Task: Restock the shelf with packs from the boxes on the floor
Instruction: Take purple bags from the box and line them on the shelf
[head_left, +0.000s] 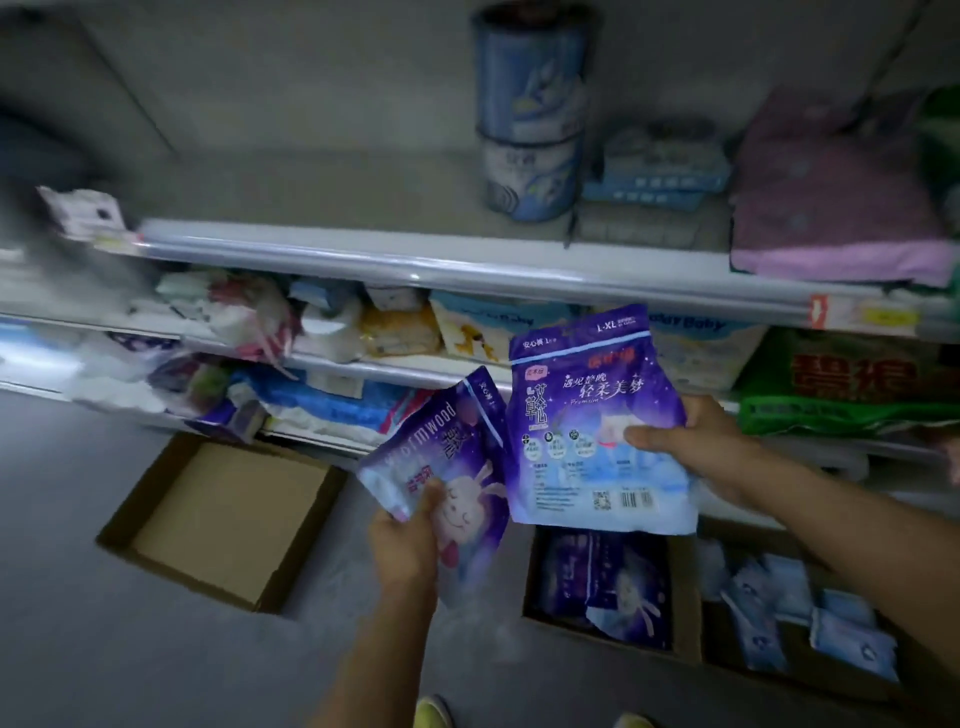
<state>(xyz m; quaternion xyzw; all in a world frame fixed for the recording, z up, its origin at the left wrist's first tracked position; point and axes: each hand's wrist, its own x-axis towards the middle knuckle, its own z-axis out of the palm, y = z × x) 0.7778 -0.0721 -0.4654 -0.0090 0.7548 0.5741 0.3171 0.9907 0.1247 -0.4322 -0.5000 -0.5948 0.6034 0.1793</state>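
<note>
1. Gripping a purple pack (597, 410) in the right hand (696, 441), thumb lying across its front and fingers curled behind its right edge; holding it upright, printed back with barcode facing the camera, in front of the lower shelves (363, 260).
2. Pinching a second purple pack (447, 452) in the left hand (405, 540) by its lower edge, thumb pressing on the front; tilting it leftward — rabbit picture showing — with its upper right corner just beside the first pack, possibly touching.
3. Sitting on the floor below the right hand: a cardboard box (602, 587) holding more purple packs; just to its right, another box (800, 629) holding small light-blue packets.
4. Lying open on the floor at left, well apart from both hands — an empty-looking cardboard box (218, 514).
5. Standing on the top shelf: two stacked blue cylinders (530, 114), with blue flat packs and a pink bundle (831, 208) to their right; blurring too much lower down to read most goods.
</note>
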